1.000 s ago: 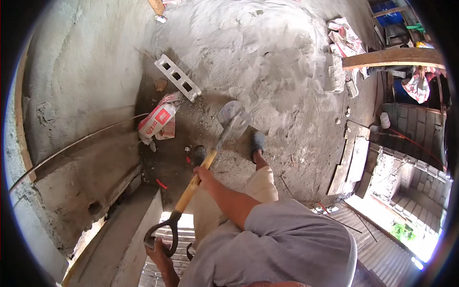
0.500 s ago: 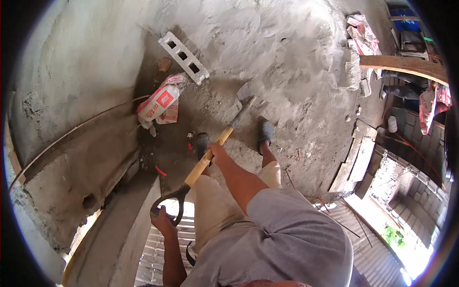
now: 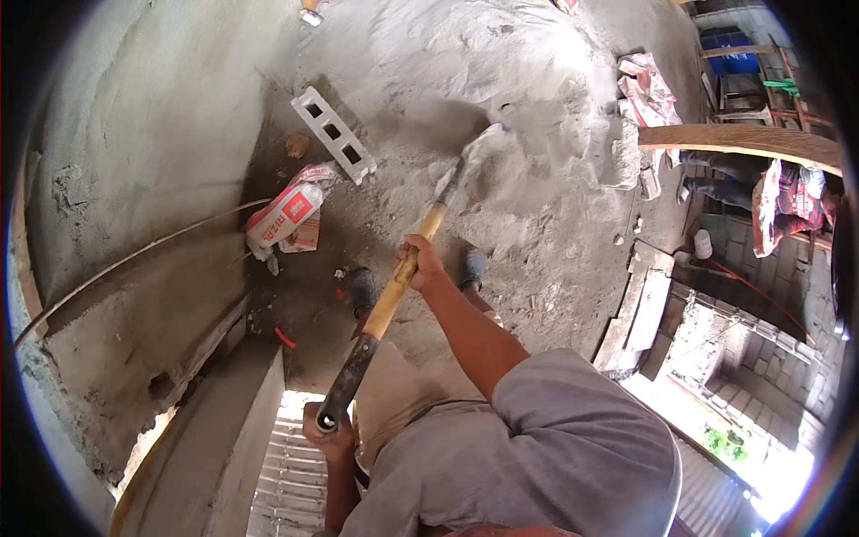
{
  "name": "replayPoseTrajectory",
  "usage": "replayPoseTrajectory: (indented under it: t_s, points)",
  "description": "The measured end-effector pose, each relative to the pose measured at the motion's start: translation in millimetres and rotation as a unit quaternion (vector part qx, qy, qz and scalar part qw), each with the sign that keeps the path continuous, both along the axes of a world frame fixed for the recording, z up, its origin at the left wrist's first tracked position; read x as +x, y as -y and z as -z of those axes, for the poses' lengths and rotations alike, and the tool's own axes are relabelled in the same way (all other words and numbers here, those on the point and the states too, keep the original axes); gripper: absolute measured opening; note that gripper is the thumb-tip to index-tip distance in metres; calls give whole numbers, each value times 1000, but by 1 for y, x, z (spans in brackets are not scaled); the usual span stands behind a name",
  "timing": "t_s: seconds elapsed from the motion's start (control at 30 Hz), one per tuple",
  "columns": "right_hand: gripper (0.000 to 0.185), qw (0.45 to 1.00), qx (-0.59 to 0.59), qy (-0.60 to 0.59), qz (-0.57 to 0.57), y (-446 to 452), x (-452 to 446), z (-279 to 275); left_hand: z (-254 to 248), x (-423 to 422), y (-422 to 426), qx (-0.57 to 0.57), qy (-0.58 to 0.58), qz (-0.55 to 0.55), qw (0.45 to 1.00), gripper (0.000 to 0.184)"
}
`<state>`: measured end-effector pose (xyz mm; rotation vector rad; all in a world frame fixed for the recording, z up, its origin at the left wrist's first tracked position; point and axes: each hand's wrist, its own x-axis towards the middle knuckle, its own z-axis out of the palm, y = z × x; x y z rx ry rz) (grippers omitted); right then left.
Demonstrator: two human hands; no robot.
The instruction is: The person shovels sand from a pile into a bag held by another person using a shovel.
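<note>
A shovel (image 3: 391, 295) with a wooden shaft and a dark grip end runs diagonally up from my body. My right hand (image 3: 422, 262) is wrapped round the middle of the shaft. Lower down, my left hand (image 3: 329, 436) is closed round the grip end, which is turned nearly edge-on. The shovel's blade (image 3: 476, 148) lies in the grey powdery mix (image 3: 528, 170), and its tip looks coated or covered with it. My two dark shoes stand on either side of the shaft.
A hollow concrete block (image 3: 333, 134) and a red-and-white printed sack (image 3: 288, 215) lie to the left, near the wall (image 3: 170, 107). On the right are boards (image 3: 637, 309), a wooden beam (image 3: 734, 140), another torn sack (image 3: 650, 89) and a white container (image 3: 703, 243).
The shovel has been pushed forward and right, its blade now farther into the mix. Both hands have kept hold, and the grip end has rotated. The view has shifted slightly.
</note>
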<state>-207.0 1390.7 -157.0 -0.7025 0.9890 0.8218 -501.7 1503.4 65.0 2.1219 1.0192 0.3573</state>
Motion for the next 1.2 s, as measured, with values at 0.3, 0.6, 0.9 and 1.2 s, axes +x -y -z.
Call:
replayPoseTrajectory:
  t_s: [0.3,0.6,0.9,1.2]
  points:
    - [25,995,51,-54,-69,-69,-98,-23,-62,-64,-34,-189,-45,-329,924,26]
    - [25,963,-64,-121,-232,-86,-177,-35,-143,-47,-45,-215,-64,-380,898,34]
    - [30,930,-39,-150,-333,-117,-184,-15,-161,-36,-49,-205,-70,-340,915,39]
    - [28,905,192,-210,-317,-182,-239,-54,-226,-24,-35,-54,-4,-273,960,37]
